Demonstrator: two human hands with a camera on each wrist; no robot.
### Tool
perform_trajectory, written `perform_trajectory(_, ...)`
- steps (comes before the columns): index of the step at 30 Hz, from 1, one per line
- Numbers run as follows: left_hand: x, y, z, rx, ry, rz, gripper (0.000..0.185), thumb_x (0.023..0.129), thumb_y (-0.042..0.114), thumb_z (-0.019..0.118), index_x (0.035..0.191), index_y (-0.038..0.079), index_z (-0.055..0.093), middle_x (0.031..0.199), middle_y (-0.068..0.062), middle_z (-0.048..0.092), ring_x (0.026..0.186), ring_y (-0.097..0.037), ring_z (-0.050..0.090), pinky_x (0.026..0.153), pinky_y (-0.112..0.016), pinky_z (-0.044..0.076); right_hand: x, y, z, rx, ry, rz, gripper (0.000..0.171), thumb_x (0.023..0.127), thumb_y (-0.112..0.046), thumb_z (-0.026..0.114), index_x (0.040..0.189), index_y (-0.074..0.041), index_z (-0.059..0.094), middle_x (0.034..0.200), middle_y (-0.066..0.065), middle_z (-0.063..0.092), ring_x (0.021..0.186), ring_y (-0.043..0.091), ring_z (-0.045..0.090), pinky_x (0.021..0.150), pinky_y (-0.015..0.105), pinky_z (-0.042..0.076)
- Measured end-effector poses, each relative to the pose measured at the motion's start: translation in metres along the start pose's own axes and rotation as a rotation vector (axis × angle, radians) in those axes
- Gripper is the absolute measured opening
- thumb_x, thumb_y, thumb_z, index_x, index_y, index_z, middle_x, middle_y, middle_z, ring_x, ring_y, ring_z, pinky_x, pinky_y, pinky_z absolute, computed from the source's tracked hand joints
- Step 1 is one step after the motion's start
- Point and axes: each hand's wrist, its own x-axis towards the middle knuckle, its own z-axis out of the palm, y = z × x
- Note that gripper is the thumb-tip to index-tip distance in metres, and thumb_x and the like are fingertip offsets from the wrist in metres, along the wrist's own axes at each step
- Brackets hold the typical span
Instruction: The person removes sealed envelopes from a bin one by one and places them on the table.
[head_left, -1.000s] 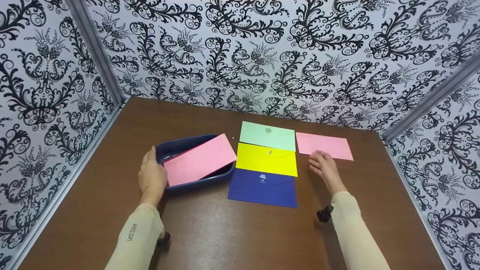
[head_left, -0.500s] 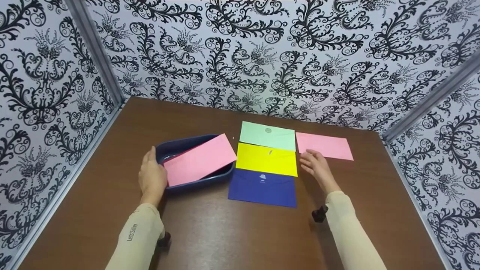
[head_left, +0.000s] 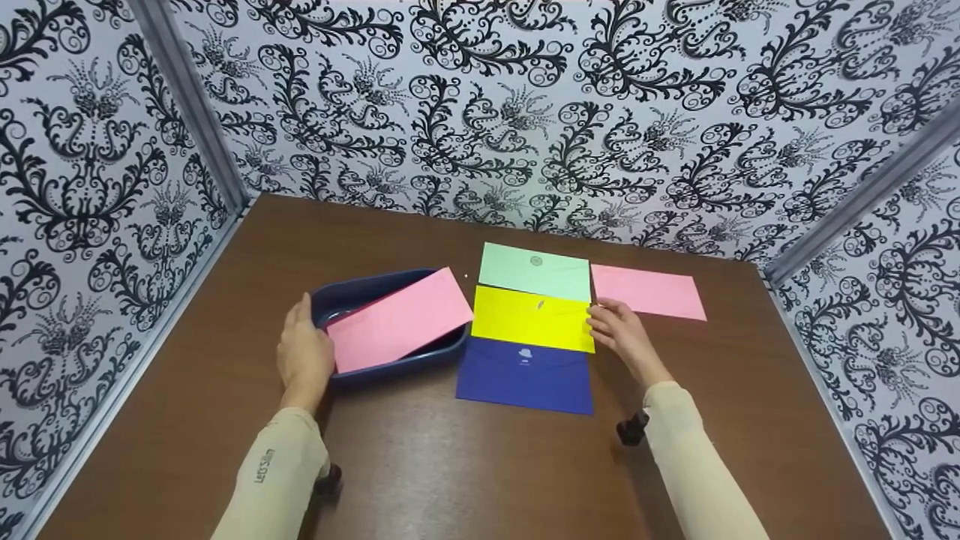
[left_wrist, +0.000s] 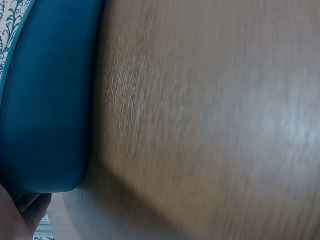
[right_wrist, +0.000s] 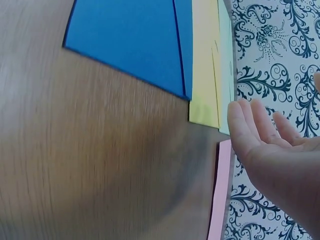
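- My right hand had slid left over the last second, from the near edge of the pink envelope on the table to the right end of the yellow envelope.
- Nothing else shifted: all envelopes and the tray sat where they were a second ago, and my left hand hadn't budged.
- I took that to mean the yellow one was now the envelope being gone for, not the loose pink one.
- Right hand was spread, fingers straight and relaxed, holding nothing; the right wrist view showed the palm bare.
- Fingertips were at the yellow envelope's right edge, probably touching it, but I couldn't tell for sure from the head view.
- Left hand lay flat against the left wall of the dark blue tray, fingers straight, steadying it, not wrapped round anything.
- Left wrist view only gave the tray's outer wall and blurred table.
- A second pink envelope lay tilted across the tray, its far corner sticking out over the rim toward the yellow one.
- Yellow envelope sat between the mint-green envelope behind it and the dark blue envelope in front, edges touching or slightly overlapping.
- It lay between my two hands, right beside the tray.
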Motion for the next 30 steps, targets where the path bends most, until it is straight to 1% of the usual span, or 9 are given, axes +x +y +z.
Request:
perform_trajectory(2,0.0,0.0,0.0,0.001,0.002,0.006,0.065,0.094,0.002,0.044,0.157,0.01,0.031,0.158,-0.017,0.038,0.131,-0.049,0.049,0.109,-0.06,0.041,-0.001,-0.001,0.002,-0.002,-0.005,0.001,0.061,0.104,-0.028,0.05,0.152,0.002,0.026,0.152,0.026,0.04,0.133,0.032,0.053,0.115,0.046,0.039)
perform_trajectory(4,0.0,0.001,0.0,0.005,0.002,0.008,0.064,0.094,0.002,0.043,0.157,0.01,0.031,0.158,-0.017,0.038,0.127,-0.05,0.052,0.104,-0.061,0.043,-0.003,-0.003,0.004,-0.003,-0.013,-0.001,0.06,0.104,-0.027,0.05,0.152,0.002,0.027,0.152,0.025,0.041,0.133,0.033,0.053,0.115,0.045,0.04)
perform_trajectory(9,0.0,0.001,0.0,0.013,0.001,0.004,0.065,0.093,0.002,0.042,0.157,0.01,0.03,0.158,-0.016,0.038,0.117,-0.053,0.055,0.095,-0.062,0.047,-0.005,-0.005,0.01,-0.022,-0.039,-0.013,0.058,0.105,-0.026,0.048,0.152,0.0,0.027,0.152,0.025,0.041,0.14,0.039,0.046,0.114,0.043,0.041)
perform_trajectory(13,0.0,0.001,0.0,0.01,0.007,0.008,0.065,0.093,0.002,0.042,0.156,0.009,0.031,0.157,-0.016,0.038,0.12,-0.053,0.055,0.098,-0.062,0.046,-0.004,-0.007,0.016,-0.027,-0.055,-0.016,0.057,0.105,-0.025,0.049,0.152,-0.001,0.029,0.151,0.024,0.043,0.14,0.038,0.046,0.114,0.043,0.042)
perform_trajectory(20,0.0,0.002,-0.001,0.0,0.005,0.009,0.064,0.093,0.002,0.043,0.156,0.009,0.031,0.158,-0.017,0.038,0.124,-0.051,0.053,0.101,-0.061,0.045,-0.004,-0.008,0.024,-0.024,-0.087,-0.029,0.058,0.104,-0.025,0.051,0.151,0.001,0.029,0.149,0.026,0.044,0.14,0.041,0.046,0.114,0.046,0.041)
perform_trajectory(30,0.001,0.001,-0.001,0.002,-0.002,0.01,0.065,0.093,0.002,0.042,0.156,0.009,0.031,0.158,-0.018,0.037,0.128,-0.05,0.05,0.105,-0.061,0.043,-0.008,-0.012,0.037,-0.03,-0.122,-0.035,0.055,0.103,-0.024,0.052,0.15,0.0,0.034,0.147,0.027,0.047,0.139,0.041,0.048,0.113,0.046,0.042)
